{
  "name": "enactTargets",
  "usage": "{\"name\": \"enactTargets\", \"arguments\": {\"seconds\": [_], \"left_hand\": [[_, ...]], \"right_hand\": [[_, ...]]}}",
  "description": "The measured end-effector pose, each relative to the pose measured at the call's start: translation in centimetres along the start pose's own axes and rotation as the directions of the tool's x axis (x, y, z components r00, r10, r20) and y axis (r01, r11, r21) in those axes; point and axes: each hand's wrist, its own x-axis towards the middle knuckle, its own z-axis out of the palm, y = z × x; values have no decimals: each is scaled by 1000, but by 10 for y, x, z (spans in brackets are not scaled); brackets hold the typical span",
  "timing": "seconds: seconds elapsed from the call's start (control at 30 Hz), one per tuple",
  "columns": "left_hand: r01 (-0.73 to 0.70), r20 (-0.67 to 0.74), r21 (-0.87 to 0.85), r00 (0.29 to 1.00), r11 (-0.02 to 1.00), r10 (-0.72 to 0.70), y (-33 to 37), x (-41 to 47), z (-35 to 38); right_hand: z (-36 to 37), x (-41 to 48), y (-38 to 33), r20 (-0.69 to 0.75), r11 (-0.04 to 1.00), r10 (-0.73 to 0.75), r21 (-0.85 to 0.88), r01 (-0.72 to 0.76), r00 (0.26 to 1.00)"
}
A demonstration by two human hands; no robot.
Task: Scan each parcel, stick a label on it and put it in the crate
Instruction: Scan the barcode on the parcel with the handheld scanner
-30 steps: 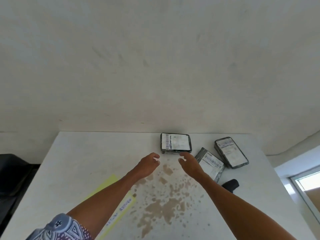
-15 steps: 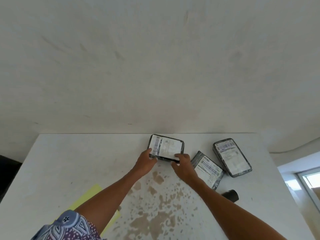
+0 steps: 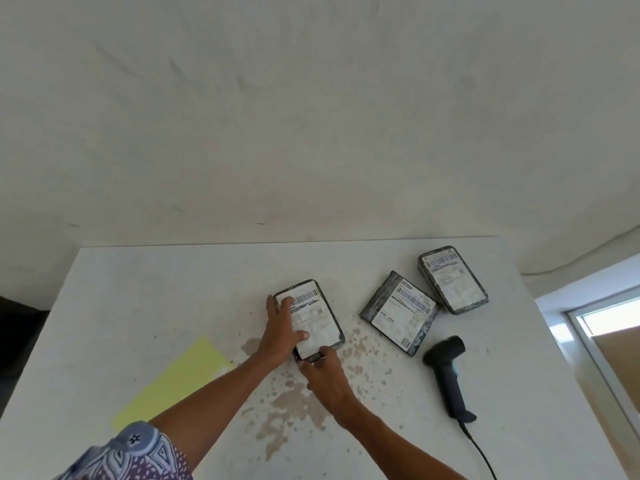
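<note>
Toward the near edge of the table (image 3: 138,289), left of the brown stains, lies a yellow sheet (image 3: 173,386). Over the stains the right hand (image 3: 325,375) pinches the near end of the parcel (image 3: 320,308), fingers curled onto it. The left hand (image 3: 280,330) lies flat along the parcel's left side, fingers straight and thumb across the label (image 3: 313,327), pressing rather than gripping. The parcel rests face up near the table's middle. Its long axis runs from the near edge to the far edge, with the far end leaning a little left and the barcode (image 3: 304,299) at that far end. From where I stand this looks like squaring it up for scanning. One hand should keep it flat and steady, and the left fingers should stay off the barcode so nothing covers the stripes. The scanner (image 3: 446,372) lies untouched toward the right edge, its head pointing away from the person, within easy reach of the right hand. Beyond it a second parcel (image 3: 400,311) sits skewed, touching or just beside a third parcel (image 3: 453,278) near the far right corner. Both are label up.
</note>
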Motion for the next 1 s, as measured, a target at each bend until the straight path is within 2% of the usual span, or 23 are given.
{"name": "enactTargets", "arguments": {"seconds": [0.07, 0.17, 0.23, 0.3, 0.37, 0.43, 0.53, 0.6, 0.67, 0.73, 0.87, 1.0], "left_hand": [[-18, 36, 16, 999, 1000, 18, 1, -2, 3], [-50, 105, 33, 993, 998, 46, 1, -4, 7], [-93, 153, 35, 984, 995, 87, 1, -9, 13], [-139, 186, 42, 974, 989, 129, 0, -15, 20], [-160, 202, 63, 969, 985, 144, -1, -19, 27], [-148, 214, 64, 968, 987, 131, 0, -22, 33], [-59, 200, 31, 978, 998, 52, 0, -29, 40], [-27, 174, -17, 984, 999, 30, -1, -32, 43], [-6, 174, -62, 985, 998, 16, -1, -35, 45], [14, 187, -65, 982, 998, -2, 0, -38, 44], [18, 165, -90, 986, 996, -3, 4, -43, 39], [48, 118, -145, 993, 988, -31, 8, -48, 35]], "right_hand": [[-10, -2, 2, 1, 997, 16, -74, -16, 1000], [-41, -2, 11, -174, 969, -66, -248, 22, 983], [-69, -4, 20, -366, 917, -200, -397, 42, 909], [-98, -4, 32, -550, 839, -311, -542, -48, 775], [-127, -4, 45, -696, 823, -268, -524, -217, 666], [-150, -1, 61, -756, 824, -92, -424, -377, 648], [-174, 5, 86, -687, 794, 120, -367, -485, 717], [-182, 9, 99, -621, 771, 143, -419, -480, 770], [-186, 11, 106, -595, 756, 100, -475, -450, 797], [-183, 8, 107, -583, 806, 37, -463, -370, 812], [-158, -11, 81, -432, 972, -58, -229, -47, 900], [-121, -36, 47, -191, 987, -155, -81, 142, 969]]}}
